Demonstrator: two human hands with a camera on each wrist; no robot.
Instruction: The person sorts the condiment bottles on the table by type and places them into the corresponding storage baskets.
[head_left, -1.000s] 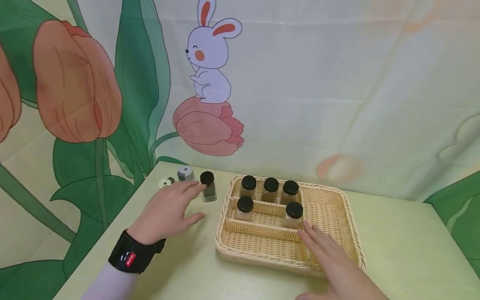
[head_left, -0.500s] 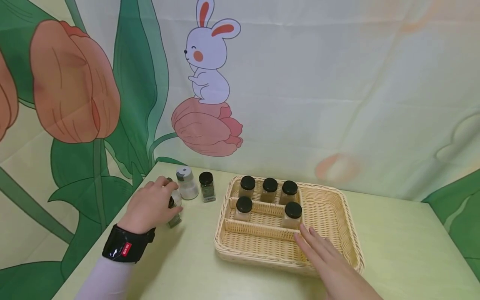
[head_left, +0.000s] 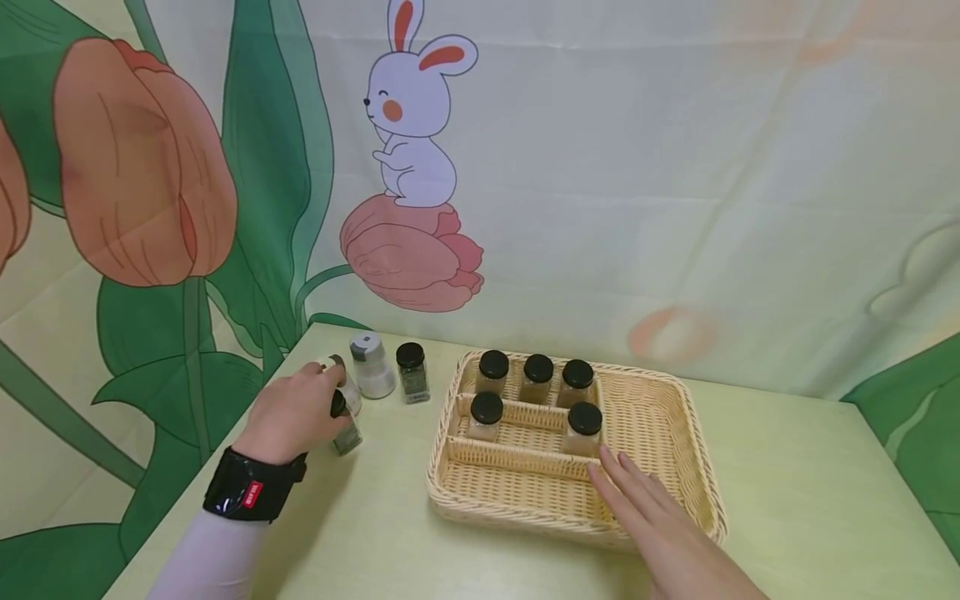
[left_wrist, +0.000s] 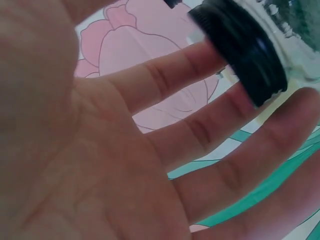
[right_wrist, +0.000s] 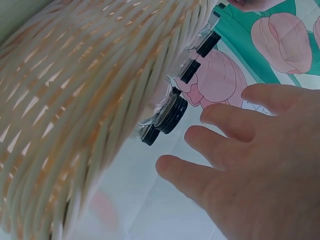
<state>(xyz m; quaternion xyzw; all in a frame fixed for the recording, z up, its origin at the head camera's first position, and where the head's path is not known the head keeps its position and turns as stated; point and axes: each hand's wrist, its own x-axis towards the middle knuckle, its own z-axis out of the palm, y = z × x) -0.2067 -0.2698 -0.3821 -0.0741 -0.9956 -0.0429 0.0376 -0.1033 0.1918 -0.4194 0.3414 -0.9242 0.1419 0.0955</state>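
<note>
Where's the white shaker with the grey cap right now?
In the head view, the white shaker stands at the table's far left, between the left hand and a dark-filled jar.

Black-capped jars [head_left: 537, 379] in a pale straw-coloured woven basket [head_left: 660, 433], light green table [head_left: 810, 500]

My hands are both bare, no rings and no gloves. On my left arm I wear a pale lilac sleeve [head_left: 198, 560], close-fitting and smooth, reaching down to the wrist. Right at the end of that sleeve, between it and my left hand [head_left: 291, 410], sits a broad black wristband [head_left: 251, 487], glossy, with a small red tag carrying white marks too small to read. My right hand [head_left: 660, 525] shows no sleeve or band on the part in view.
</note>
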